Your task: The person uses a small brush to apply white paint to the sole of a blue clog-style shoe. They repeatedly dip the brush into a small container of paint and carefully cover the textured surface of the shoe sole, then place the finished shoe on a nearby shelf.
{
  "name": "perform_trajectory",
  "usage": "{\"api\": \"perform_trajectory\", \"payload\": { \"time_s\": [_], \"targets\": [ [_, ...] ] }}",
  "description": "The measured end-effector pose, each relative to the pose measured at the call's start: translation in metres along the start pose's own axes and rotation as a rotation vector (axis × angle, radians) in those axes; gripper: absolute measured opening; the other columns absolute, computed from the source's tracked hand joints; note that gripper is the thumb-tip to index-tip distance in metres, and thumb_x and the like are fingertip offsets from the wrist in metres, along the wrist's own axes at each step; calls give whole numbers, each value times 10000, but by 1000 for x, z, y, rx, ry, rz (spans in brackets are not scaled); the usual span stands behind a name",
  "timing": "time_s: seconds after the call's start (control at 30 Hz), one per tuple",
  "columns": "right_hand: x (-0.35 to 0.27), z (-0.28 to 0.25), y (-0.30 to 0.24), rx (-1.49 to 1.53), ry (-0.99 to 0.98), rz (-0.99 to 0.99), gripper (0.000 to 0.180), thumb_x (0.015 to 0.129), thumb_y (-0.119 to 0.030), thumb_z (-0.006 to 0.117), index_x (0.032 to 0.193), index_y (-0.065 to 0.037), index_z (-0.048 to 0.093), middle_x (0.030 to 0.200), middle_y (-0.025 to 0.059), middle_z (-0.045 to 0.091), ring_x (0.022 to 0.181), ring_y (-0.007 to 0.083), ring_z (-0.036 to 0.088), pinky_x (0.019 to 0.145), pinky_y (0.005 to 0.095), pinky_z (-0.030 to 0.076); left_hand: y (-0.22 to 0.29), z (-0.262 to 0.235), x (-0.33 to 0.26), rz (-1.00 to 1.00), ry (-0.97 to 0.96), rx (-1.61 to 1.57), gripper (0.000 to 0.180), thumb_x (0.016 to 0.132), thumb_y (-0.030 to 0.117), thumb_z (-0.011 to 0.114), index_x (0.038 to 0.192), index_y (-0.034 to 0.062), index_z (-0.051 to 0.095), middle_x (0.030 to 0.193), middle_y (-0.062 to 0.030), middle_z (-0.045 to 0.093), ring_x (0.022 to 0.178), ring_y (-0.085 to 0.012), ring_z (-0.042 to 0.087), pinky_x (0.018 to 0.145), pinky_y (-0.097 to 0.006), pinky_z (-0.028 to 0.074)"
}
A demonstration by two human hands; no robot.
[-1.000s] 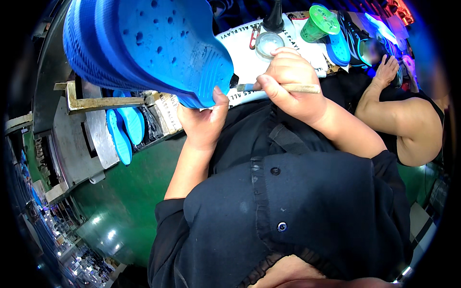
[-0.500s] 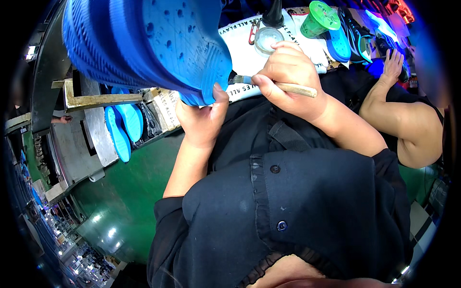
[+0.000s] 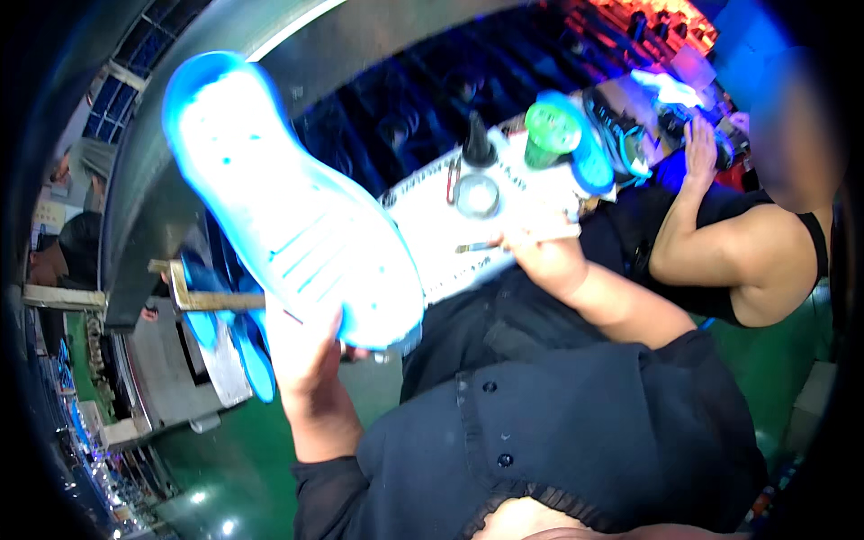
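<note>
My left hand [image 3: 306,355] grips a large blue shoe sole [image 3: 297,216] at its lower end. The sole stands tilted up on the left, its small-holed, grooved face toward me and washed out by bright light. In my right hand [image 3: 547,259] is a brush [image 3: 562,232] with a pale wooden handle, its bristles apart from the sole and over a white printed cloth [image 3: 427,261]. Beyond that hand sits a small round glass dish [image 3: 477,195] with pale contents. Beside the dish are a slim red tool [image 3: 453,180] and a black cone-shaped bottle [image 3: 480,144].
A green cup [image 3: 549,135], another blue sole [image 3: 592,166] and a black shoe [image 3: 616,130] stand at the back right. A co-worker's hand [image 3: 700,148] is beyond them. More blue soles [image 3: 254,364] lie left, near a wooden frame [image 3: 220,301].
The sole has turned in my left hand, showing its whole inner face, and its lower end has come down. The brush has left the sole's edge. The view has shifted.
</note>
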State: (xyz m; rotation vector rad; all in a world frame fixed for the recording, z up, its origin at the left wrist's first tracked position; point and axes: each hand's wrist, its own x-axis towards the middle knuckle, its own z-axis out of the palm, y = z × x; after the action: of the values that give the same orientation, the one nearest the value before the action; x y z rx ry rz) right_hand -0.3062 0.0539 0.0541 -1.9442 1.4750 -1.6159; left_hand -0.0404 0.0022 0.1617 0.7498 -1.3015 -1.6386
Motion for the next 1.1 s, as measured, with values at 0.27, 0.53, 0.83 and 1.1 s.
{"api": "perform_trajectory", "payload": {
  "time_s": [0.27,0.53,0.83,1.1],
  "targets": [
    [2,-14,3,100,46,152,246,868,-167,575,667,-44,643,610,76,598,611,251,555,629,358,407,56,79,165,-65,-411,-323,433,881,176,583,1193,-70,410,950,-161,610,686,-176,643,536,-187,524],
    [-14,-22,22,147,79,280,280,895,-169,551,677,-22,649,566,59,573,573,194,553,611,325,428,18,89,164,16,-216,-286,589,876,217,595,1351,9,316,1009,-203,616,885,-287,641,737,-328,543],
    [-15,-3,27,368,-26,455,294,930,-172,520,757,26,653,687,86,601,578,134,563,560,253,455,-153,-172,-47,-166,645,341,237,864,115,594,1066,12,526,843,-23,551,664,-97,493,575,-248,411],
    [-13,26,28,435,-120,535,298,929,-196,532,772,24,657,700,77,623,614,124,572,584,256,466,-167,-256,-131,-457,1412,-13,629,819,465,638,1244,46,438,1205,-108,497,1040,-226,509,821,-339,421]
  ]
}}
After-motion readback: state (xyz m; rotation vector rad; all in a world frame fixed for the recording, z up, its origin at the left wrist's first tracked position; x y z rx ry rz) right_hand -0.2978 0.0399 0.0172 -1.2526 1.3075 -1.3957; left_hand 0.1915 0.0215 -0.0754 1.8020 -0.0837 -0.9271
